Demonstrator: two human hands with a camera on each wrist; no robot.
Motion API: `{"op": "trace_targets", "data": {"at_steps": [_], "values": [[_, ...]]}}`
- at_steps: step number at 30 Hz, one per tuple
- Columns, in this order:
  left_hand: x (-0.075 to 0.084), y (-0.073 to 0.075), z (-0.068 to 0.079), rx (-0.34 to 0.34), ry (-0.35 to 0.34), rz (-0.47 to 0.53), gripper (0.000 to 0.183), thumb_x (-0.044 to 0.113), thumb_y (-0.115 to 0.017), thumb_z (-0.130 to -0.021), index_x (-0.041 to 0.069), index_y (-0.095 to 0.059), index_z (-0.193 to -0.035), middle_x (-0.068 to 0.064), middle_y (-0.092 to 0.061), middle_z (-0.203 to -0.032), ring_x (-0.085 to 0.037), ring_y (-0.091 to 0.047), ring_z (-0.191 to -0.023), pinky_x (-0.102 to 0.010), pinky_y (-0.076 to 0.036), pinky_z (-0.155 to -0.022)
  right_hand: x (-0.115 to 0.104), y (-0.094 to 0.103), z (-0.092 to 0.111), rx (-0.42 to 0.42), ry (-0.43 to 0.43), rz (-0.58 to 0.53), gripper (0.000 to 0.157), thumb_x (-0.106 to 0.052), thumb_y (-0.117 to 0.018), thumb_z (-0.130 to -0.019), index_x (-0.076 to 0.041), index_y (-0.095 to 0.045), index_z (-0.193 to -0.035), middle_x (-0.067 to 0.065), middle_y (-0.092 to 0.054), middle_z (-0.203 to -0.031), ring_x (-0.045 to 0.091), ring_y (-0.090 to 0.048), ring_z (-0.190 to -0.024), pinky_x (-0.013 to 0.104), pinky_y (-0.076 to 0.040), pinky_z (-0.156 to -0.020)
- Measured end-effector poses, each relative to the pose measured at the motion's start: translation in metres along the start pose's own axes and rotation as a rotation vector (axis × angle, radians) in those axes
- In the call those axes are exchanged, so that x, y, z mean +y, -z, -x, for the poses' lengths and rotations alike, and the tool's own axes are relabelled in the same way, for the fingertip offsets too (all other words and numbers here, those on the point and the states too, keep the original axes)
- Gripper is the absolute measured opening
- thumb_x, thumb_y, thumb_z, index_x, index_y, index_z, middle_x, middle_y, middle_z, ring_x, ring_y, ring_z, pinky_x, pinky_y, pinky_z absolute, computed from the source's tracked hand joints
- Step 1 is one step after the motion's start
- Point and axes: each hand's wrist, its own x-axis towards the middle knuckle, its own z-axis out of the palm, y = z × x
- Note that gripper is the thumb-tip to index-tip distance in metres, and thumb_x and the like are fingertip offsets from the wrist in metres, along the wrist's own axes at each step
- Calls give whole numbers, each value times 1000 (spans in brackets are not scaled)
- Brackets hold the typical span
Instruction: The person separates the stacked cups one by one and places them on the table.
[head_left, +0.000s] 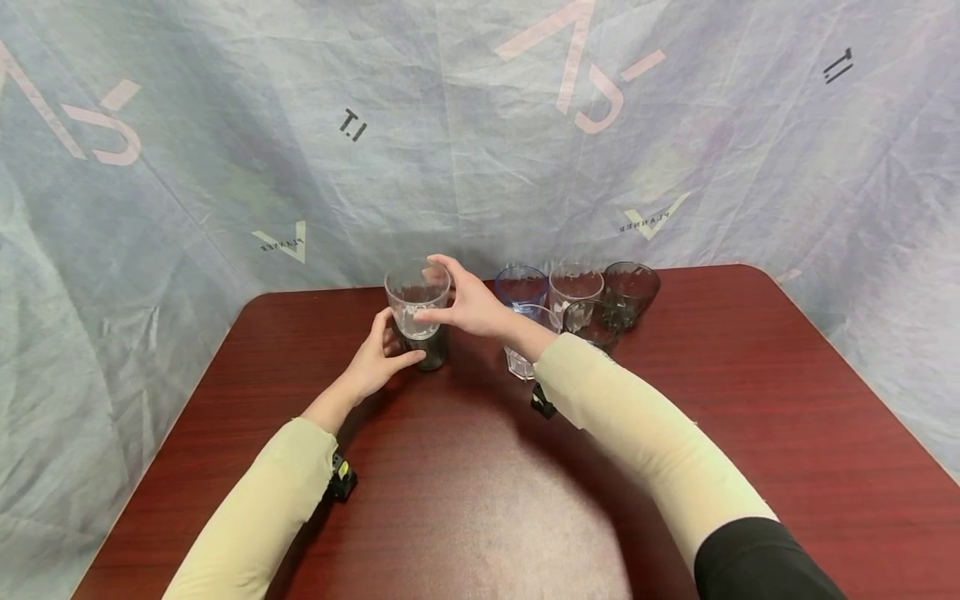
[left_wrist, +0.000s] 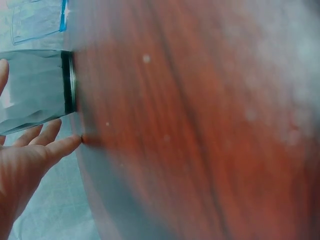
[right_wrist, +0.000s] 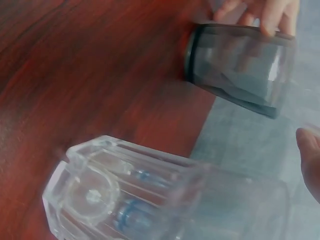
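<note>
My right hand (head_left: 476, 304) pinches a clear drinking glass (head_left: 408, 308) between thumb and fingers, upright at the back of the table. Directly below the clear glass stands a dark grey tinted glass (head_left: 432, 352); whether the clear one's base is inside it cannot be made out. My left hand (head_left: 369, 358) curves round the dark glass, thumb in front and fingers on the far left side. In the left wrist view the dark glass (left_wrist: 37, 90) lies between the thumb tip and the fingers. The right wrist view shows left fingertips (right_wrist: 270, 31) touching that glass.
Right of my hands, several glasses stand close together: a blue-tinted one (head_left: 521, 287), a clear one (head_left: 576, 282), a dark one (head_left: 633, 292), and another clear one (head_left: 519, 364) with an angular base under my right forearm. A grey printed cloth (head_left: 465, 167) hangs behind the brown table (head_left: 442, 467).
</note>
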Motion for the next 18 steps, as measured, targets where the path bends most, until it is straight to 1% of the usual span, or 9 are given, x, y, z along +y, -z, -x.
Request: {"op": "trace_targets", "data": {"at_steps": [4,10,12,18], "values": [[-2,-1,-1,1,-12,30,87,14,-74,-88,23,-15,-151,-17,-39,-147,-36,-40,-133,-51,-34,-106,-10,7,1,46,38,-34,83,-16,-80,-82,-5,-30,-147,9,-52,-137,14,-49,-125,30,-45,-96],[-1,0,-1,-7,-26,54,85,11,-72,-89,22,-15,-151,-16,-40,-147,-36,-41,-132,-51,-36,-104,-23,21,4,81,111,-61,79,-8,-80,-81,-3,-33,-144,13,-54,-134,19,-52,-123,29,-47,-92],[0,0,-1,-8,-35,55,84,9,-72,-90,22,-15,-151,-16,-39,-147,-36,-42,-132,-50,-37,-104,-26,26,7,86,124,-59,79,-6,-80,-80,-2,-34,-144,14,-55,-133,20,-52,-123,30,-48,-92],[0,-2,-1,-8,-58,64,85,7,-71,-90,17,-14,-152,-17,-34,-149,-35,-38,-134,-51,-36,-104,-32,43,18,86,130,-63,78,-7,-80,-81,-4,-35,-144,11,-54,-134,16,-52,-123,34,-45,-98]]}}
